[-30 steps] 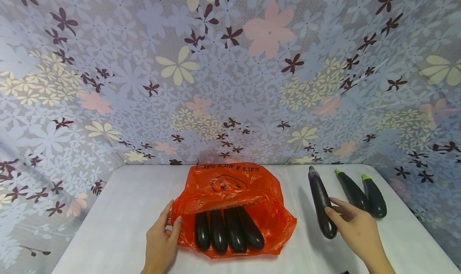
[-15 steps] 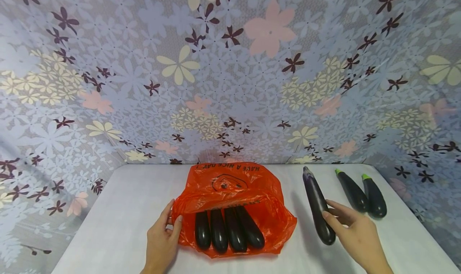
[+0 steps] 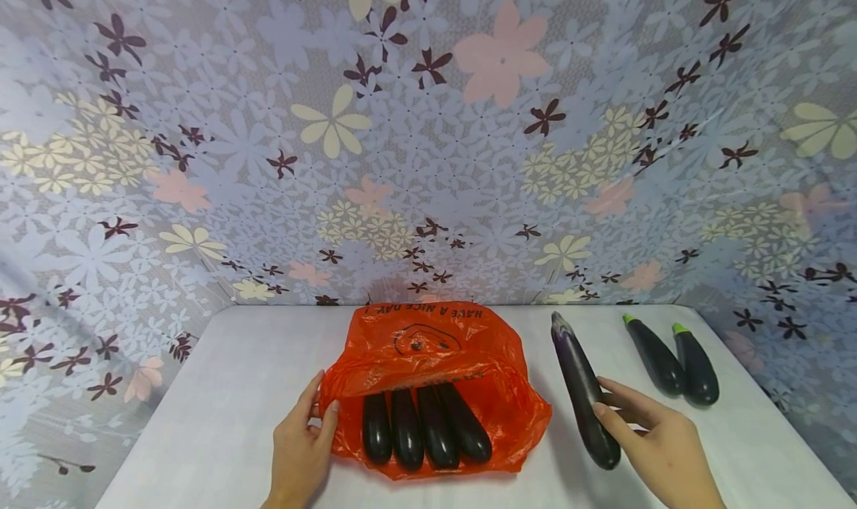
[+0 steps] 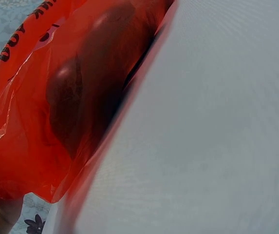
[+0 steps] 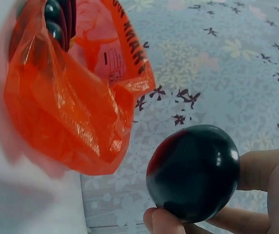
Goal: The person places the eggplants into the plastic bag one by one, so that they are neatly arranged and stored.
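At lower right, we see the right hand (image 3: 663, 442) gripping an eggplant (image 3: 581, 390), shifted leftward, narrowing the gap to the red plastic bag (image 3: 435, 367) the left hand (image 3: 301, 440) pinches.

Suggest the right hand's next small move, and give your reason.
The right hand should probably ease the held eggplant left toward the mouth of the red bag: that mouth stands open, the left hand holds the bag's left edge, and the four eggplants visible inside leave space on their right.
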